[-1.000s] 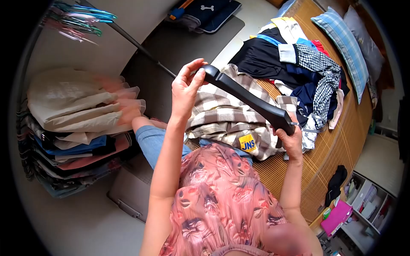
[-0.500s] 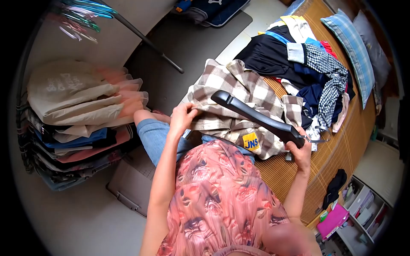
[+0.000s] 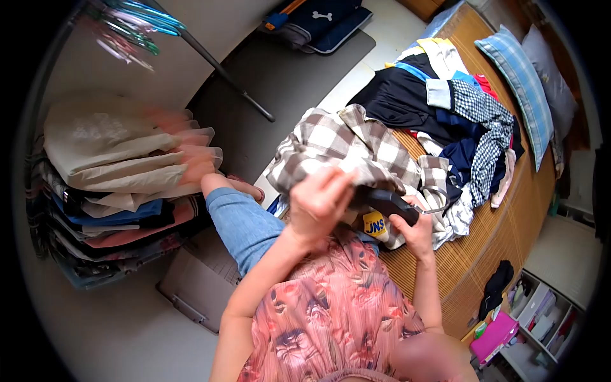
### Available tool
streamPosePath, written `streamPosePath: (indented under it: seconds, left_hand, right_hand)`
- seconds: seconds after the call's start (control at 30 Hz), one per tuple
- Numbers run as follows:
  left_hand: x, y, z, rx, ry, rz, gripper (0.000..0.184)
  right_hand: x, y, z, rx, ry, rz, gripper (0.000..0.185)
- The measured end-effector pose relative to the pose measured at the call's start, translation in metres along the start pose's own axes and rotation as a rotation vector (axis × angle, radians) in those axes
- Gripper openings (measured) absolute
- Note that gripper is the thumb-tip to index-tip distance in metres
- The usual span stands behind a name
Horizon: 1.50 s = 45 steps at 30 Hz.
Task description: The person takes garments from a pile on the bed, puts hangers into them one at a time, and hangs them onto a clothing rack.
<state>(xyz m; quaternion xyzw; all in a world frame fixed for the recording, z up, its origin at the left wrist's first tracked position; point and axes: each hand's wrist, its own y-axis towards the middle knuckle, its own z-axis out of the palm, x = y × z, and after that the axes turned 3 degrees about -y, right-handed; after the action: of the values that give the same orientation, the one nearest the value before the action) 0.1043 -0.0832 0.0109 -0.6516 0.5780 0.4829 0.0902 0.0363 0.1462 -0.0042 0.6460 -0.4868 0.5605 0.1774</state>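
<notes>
A brown-and-white plaid shirt (image 3: 318, 143) lies bunched across my lap and the edge of the mat-covered bed. Its yellow patch with letters (image 3: 374, 223) shows near my waist. My right hand (image 3: 417, 234) grips a thick black clothes hanger (image 3: 393, 205) near its middle, the metal hook pointing right. The hanger's far end is under the shirt's cloth. Blurred by motion, my left hand (image 3: 321, 207) is closed at the shirt's near edge, over the hanger's covered end; its fingertips are partly lost in the cloth.
A heap of clothes (image 3: 407, 89) lies on the bamboo mat (image 3: 471, 254), with a blue checked pillow (image 3: 522, 83) behind. Garments hang on a rack (image 3: 114, 153) at left, below several coloured hangers (image 3: 137, 25). A shelf unit (image 3: 544, 312) stands at lower right.
My left hand has moved right across the shirt towards the hanger. My right hand has shifted left with the hanger, and its far end has gone under the cloth.
</notes>
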Motion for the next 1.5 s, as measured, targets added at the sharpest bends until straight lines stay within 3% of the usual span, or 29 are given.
streamPosePath:
  seconds: [0.03,0.13,0.17,0.33,0.43,0.5,0.57,0.67,0.77,0.83,0.97,1.0,1.03,1.1,1.13,1.17,1.23,1.27,1.3,1.37,1.4,1.5]
  left_hand:
    - [-0.012,-0.002,0.002,0.024,-0.034,0.055,0.030]
    - [-0.029,-0.005,0.010,0.062,-0.089,0.265,0.033]
    - [-0.030,-0.009,0.012,0.093,-0.080,0.284,0.032]
    - [-0.029,0.010,-0.019,0.342,-0.188,0.275,0.028]
    - [-0.022,0.035,-0.047,0.037,-0.052,0.313,0.028]
    - [-0.024,0.057,-0.065,0.109,0.097,0.282,0.032]
    - [-0.020,0.066,-0.070,0.271,0.004,0.176,0.041]
    - [-0.005,0.069,-0.074,0.496,-0.077,-0.003,0.030]
    - [0.001,0.071,-0.080,0.540,-0.100,-0.127,0.016]
    - [0.013,0.072,-0.080,0.481,-0.112,-0.018,0.013]
    - [0.016,0.060,-0.087,0.346,-0.089,0.093,0.015]
    - [0.018,0.053,-0.092,0.361,-0.098,0.068,0.016]
    - [0.020,0.047,-0.098,0.378,-0.108,0.043,0.016]
    - [0.019,0.044,-0.104,0.531,-0.041,0.010,0.016]
    - [0.018,0.046,-0.104,0.556,0.010,0.054,0.017]
    - [0.017,0.047,-0.102,0.578,0.061,0.097,0.019]
    - [0.010,0.048,-0.086,0.477,0.042,0.014,0.032]
    - [0.006,0.049,-0.075,0.424,0.032,-0.025,0.039]
    - [0.000,0.051,-0.065,0.484,0.023,-0.025,0.049]
    - [-0.007,0.052,-0.052,0.649,-0.145,-0.338,0.054]
    - [0.000,0.052,-0.052,0.772,-0.076,-0.360,0.062]
    - [0.004,0.046,-0.050,0.811,0.176,-0.226,0.068]
  right_hand:
    - [0.007,0.003,0.009,-0.009,0.002,0.054,0.029]
    - [0.009,0.020,0.034,-0.148,0.064,-0.219,0.034]
    - [0.013,0.020,0.037,-0.200,0.113,-0.157,0.038]
    - [0.008,0.032,0.011,-0.154,-0.066,-0.389,0.048]
    - [0.036,0.039,-0.001,-0.098,-0.225,-0.500,0.049]
    - [0.054,0.041,-0.002,-0.019,-0.040,-0.459,0.046]
    - [0.062,0.046,0.000,0.037,-0.021,-0.556,0.042]
    - [0.056,0.049,0.001,0.069,0.015,-0.511,0.037]
    - [0.035,0.052,-0.007,0.188,0.158,-0.407,0.043]
    - [0.034,0.048,-0.006,0.179,0.112,-0.264,0.040]
    - [0.043,0.053,-0.003,0.012,0.004,-0.520,0.038]
    - [0.042,0.050,-0.001,0.058,0.138,-0.284,0.037]
    - [0.044,0.050,-0.001,0.083,0.146,-0.263,0.036]
    - [0.046,0.053,0.003,0.086,0.003,-0.428,0.036]
    - [0.043,0.054,0.008,0.115,-0.019,-0.480,0.037]
    - [0.044,0.056,0.011,0.058,-0.201,-0.690,0.038]
    - [0.048,0.057,0.018,0.208,-0.038,-0.493,0.040]
    - [0.049,0.058,0.019,0.209,-0.058,-0.526,0.041]
    - [0.052,0.059,0.020,0.205,-0.056,-0.530,0.041]
    - [0.055,0.059,0.018,0.193,-0.057,-0.539,0.041]
    - [0.054,0.059,0.016,0.194,-0.058,-0.519,0.041]
    - [0.049,0.059,0.012,0.166,-0.078,-0.542,0.040]
